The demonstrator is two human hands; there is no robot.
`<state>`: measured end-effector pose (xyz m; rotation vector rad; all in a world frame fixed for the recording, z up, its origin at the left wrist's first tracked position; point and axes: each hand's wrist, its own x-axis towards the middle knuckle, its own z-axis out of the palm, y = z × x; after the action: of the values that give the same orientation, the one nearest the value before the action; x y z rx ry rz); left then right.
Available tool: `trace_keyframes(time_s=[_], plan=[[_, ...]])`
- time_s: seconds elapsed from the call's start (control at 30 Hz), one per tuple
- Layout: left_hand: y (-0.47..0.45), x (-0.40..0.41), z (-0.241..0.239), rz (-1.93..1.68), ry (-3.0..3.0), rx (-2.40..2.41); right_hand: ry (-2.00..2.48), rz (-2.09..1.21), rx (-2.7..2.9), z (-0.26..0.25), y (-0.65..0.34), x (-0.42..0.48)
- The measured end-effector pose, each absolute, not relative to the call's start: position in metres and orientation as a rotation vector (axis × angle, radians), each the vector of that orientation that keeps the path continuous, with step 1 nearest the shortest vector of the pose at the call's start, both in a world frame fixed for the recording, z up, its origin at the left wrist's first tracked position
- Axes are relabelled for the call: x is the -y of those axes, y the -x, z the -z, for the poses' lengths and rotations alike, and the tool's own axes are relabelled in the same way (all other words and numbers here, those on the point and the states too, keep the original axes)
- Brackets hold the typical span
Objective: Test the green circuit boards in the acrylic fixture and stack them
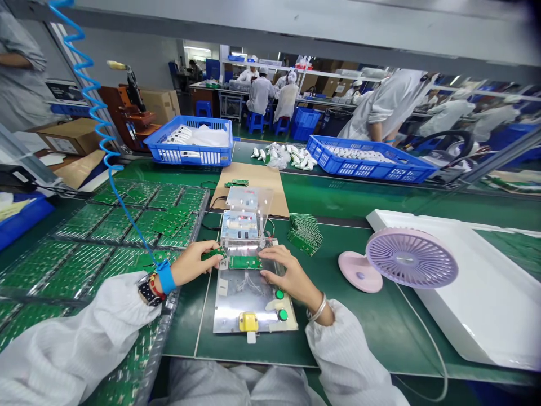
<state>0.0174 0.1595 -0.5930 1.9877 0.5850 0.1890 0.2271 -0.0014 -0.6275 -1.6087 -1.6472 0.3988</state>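
Note:
My left hand [198, 263] pinches a small green circuit board [214, 253] between thumb and fingers, left of the test fixture [230, 316]. A second green circuit board [245, 262] lies across the fixture's metal plate. My right hand [291, 270] grips its right end, index finger and thumb on either side. Behind the boards stand the fixture's raised clear cover [264, 206] and a white-blue meter box [239, 224] with a lit display. Two green buttons [282, 314] and a yellow part [248, 322] sit on the plate's near side. A blue wrist strap [165, 276] circles my left wrist.
Trays of circuit boards [46, 265] cover the left side. A fanned stack of boards [305, 234] lies right of the fixture. Farther right stand a pink fan [409, 258] and a white tray [486, 304]. Blue baskets [190, 155] line the back; a coiled blue cord [95, 101] hangs left.

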Motion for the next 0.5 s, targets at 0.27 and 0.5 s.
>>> trace_keyframes(time_s=[0.27,0.5], plan=[[-0.018,-0.1572,0.5946,-0.197,-1.983,-0.563,1.628,-0.365,1.64,0.6312,-0.2243,0.0],[-0.0182,-0.1555,0.5929,-0.19,-1.98,-0.567,1.636,-0.357,1.627,0.6332,-0.2237,0.0006]])
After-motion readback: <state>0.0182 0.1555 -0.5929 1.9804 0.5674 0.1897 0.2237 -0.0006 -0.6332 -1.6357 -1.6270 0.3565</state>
